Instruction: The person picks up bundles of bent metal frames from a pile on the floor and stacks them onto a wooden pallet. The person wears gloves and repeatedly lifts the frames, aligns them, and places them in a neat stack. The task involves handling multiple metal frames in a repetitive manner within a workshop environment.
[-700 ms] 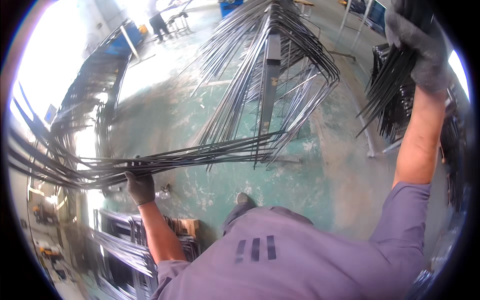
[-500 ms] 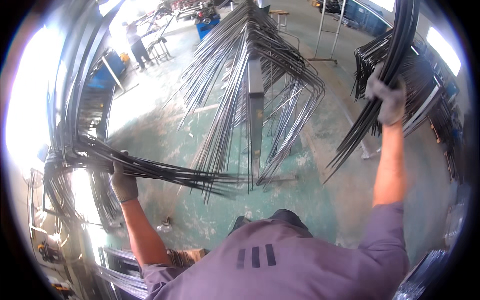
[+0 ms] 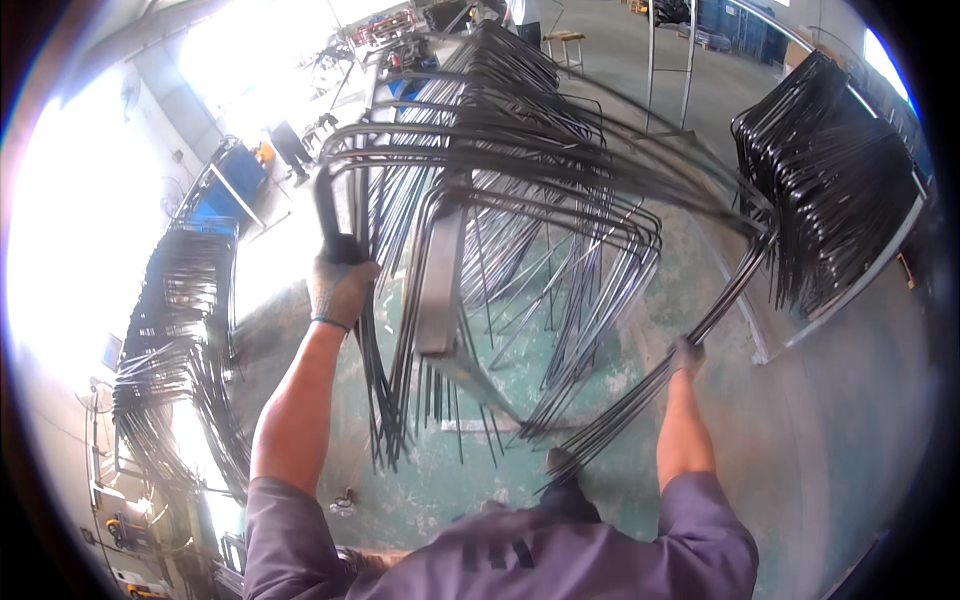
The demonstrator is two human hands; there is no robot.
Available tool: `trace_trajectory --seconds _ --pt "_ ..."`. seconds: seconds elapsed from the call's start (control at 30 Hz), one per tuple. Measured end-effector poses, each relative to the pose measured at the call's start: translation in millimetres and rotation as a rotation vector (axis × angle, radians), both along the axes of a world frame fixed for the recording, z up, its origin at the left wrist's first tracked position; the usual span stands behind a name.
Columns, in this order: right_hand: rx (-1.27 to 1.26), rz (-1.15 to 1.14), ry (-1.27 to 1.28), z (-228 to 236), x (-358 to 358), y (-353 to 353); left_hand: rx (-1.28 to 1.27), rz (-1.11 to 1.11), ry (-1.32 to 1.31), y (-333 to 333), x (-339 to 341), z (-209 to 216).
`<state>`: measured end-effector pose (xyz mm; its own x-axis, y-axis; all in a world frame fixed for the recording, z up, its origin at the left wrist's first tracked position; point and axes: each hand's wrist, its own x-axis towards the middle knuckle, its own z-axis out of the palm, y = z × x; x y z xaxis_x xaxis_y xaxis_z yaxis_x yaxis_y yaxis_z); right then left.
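A bundle of dark, U-bent metal rods (image 3: 560, 165) stretches across in front of me, its crosspiece above the middle rack. My left hand (image 3: 343, 288), in a pale knit work glove, is closed round the bundle's left leg. Lower on the right, my gloved right hand (image 3: 688, 355) is wrapped round the bundle's right leg, whose ends slant down toward my foot. Beneath it, the middle rack's grey metal beam (image 3: 438, 310) carries many bent rods (image 3: 590, 330) hanging down on both sides. Overlapping rods hide where the bundle meets those on the rack.
To the right, a metal rack (image 3: 850, 290) is loaded with black bent rods. Another stack of bent rods (image 3: 175, 330) hangs at the left. Farther off are a wooden stool (image 3: 565, 38), a blue bin (image 3: 225, 185) and other people. Green, worn floor lies below.
Both hands have come inward from far left and far right. The rod bundle has swung so its crosspiece is over the middle rack. My right hand has dropped lower.
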<state>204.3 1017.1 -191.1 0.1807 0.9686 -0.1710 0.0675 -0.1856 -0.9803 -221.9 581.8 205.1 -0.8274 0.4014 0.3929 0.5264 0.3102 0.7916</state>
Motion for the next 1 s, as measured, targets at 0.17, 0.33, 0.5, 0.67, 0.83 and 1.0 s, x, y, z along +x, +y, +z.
trace_trajectory --seconds 0.17,0.33,0.5,0.67,0.83,1.0 --pt "-0.101 0.573 -0.642 -64 -38 1 -0.455 0.143 0.150 78 -27 -65" --pt "0.714 0.718 -0.376 170 -129 -126 -0.510 0.224 -0.145 59 18 -71" --pt "1.326 0.887 -0.335 266 -272 -138 -0.355 0.116 -0.163 72 92 -28" --pt "1.251 0.825 -0.582 260 -388 -95 -0.444 0.196 -0.035 45 118 -40" --pt "1.430 0.714 -0.265 239 -468 -10 -0.427 0.065 -0.251 54 129 -35" --pt "1.326 0.620 -0.329 243 -593 93 -0.056 0.235 -0.598 59 138 -40"
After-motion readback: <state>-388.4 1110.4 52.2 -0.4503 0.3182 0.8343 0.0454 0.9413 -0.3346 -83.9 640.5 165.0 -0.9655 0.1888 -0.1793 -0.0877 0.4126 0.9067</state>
